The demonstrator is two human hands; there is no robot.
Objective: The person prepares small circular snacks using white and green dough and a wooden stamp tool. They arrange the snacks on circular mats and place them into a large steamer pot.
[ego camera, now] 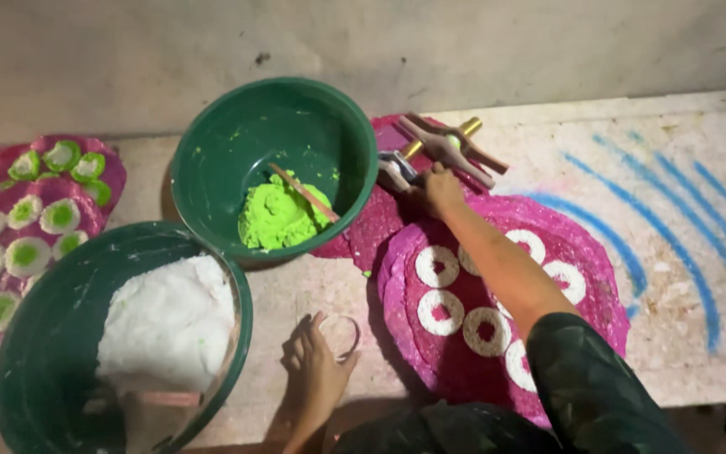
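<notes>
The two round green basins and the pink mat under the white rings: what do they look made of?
Both round green basins, one with green dough and one with white dough, look like moulded plastic: smooth walls, soft sheen, rolled rims. The round pink mat looks like thin plastic sheet, possibly woven: wrinkled, shiny, frayed-looking edge. Uncertain.

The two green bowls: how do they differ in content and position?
The far green bowl holds a small lump of bright green dough and a stick; the near green bowl holds a big white mass. The far one is tilted, the near one sits closer. Both are round, dark green.
</notes>
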